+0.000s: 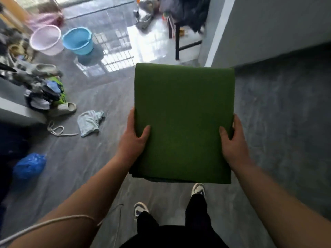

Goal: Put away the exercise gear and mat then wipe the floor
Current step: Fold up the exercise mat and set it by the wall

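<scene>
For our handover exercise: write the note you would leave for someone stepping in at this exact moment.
Left hand and right hand each grip a side edge of the folded green mat, held flat in front of the body.
Done: mat folded and lifted off the floor.
Left: stow the mat; pick up the white rope; wipe the floor, perhaps with the pale cloth lying there.

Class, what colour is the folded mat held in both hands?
Green; the mat shows best in the head view.

Green mat (182, 122), seemingly folded flat, held level.
</scene>
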A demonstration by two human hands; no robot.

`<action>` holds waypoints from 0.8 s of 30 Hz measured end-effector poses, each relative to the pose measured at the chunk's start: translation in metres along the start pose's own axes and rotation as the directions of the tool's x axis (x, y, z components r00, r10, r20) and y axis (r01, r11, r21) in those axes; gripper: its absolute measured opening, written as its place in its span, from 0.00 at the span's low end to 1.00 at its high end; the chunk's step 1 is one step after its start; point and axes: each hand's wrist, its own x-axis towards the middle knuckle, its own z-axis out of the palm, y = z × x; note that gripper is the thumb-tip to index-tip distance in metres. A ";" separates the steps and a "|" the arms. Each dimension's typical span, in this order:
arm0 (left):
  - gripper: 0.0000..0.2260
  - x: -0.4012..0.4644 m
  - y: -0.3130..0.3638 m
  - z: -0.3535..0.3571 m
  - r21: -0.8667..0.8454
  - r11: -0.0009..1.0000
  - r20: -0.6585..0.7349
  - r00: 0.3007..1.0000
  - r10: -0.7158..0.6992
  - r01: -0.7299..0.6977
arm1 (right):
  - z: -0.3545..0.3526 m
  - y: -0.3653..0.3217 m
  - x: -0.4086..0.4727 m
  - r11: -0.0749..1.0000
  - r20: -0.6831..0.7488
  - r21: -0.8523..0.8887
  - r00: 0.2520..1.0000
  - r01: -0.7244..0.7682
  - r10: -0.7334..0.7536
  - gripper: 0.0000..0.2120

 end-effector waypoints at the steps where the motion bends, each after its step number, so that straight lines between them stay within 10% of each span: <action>1: 0.34 -0.002 0.027 0.005 0.003 1.000 0.015 1.000 0.023 -0.023 | -0.025 -0.007 -0.003 1.000 -0.043 0.004 0.999 0.003 -0.003 0.22; 24: 0.34 0.098 0.412 0.258 -0.193 0.892 0.379 0.808 0.452 -0.409 | -0.374 -0.011 0.100 0.981 -0.666 -0.067 0.740 -0.183 0.093 0.37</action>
